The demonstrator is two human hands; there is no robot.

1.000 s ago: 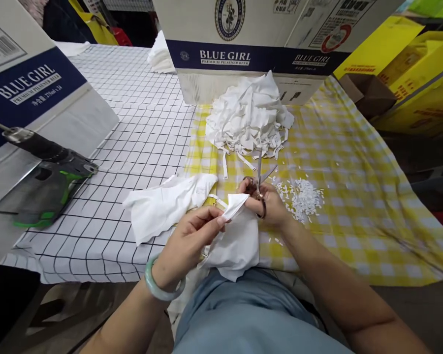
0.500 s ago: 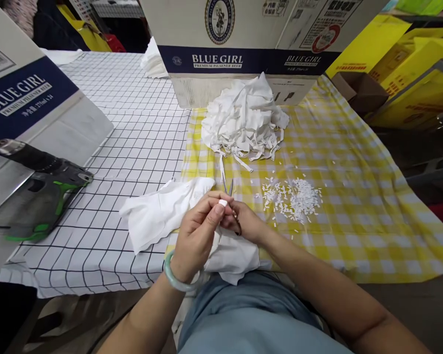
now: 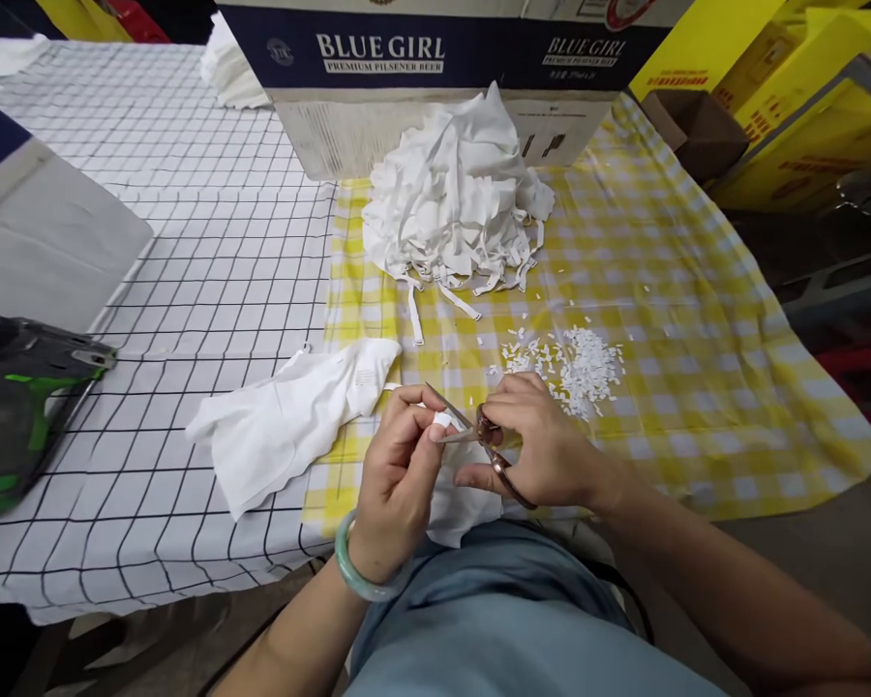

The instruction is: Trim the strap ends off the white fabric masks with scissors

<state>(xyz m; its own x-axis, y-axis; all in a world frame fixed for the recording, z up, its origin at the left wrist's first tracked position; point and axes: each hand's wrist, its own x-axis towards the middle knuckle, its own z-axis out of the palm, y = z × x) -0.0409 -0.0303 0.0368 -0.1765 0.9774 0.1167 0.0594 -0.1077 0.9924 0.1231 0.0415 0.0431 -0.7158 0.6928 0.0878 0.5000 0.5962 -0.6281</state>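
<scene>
Between thumb and fingers, my left hand (image 3: 399,465) pinches the edge of a white cloth piece (image 3: 461,499), which hangs down toward my lap. My right hand (image 3: 541,440) grips scissors (image 3: 504,474) by their brown handles. The blades are spread around the bit of white material at my left fingertips. To the left lies another white cloth piece (image 3: 297,416), flat and wrinkled. Beyond my hands rises a heap of white cloth pieces with straps (image 3: 457,203). Many small white snippets (image 3: 585,373) are scattered in a pile beyond my right hand.
A large Blue Girl carton (image 3: 435,126) stands behind the heap, and another carton (image 3: 50,223) is at the left. A green and black power drill (image 3: 33,397) sits before that one. Yellow bags (image 3: 805,126) and a brown box (image 3: 697,136) are at the right.
My right hand has moved right and turned; the scissors, earlier pointing away, now lie across the cloth edge with blades apart. The view has tilted down and shifted right.
</scene>
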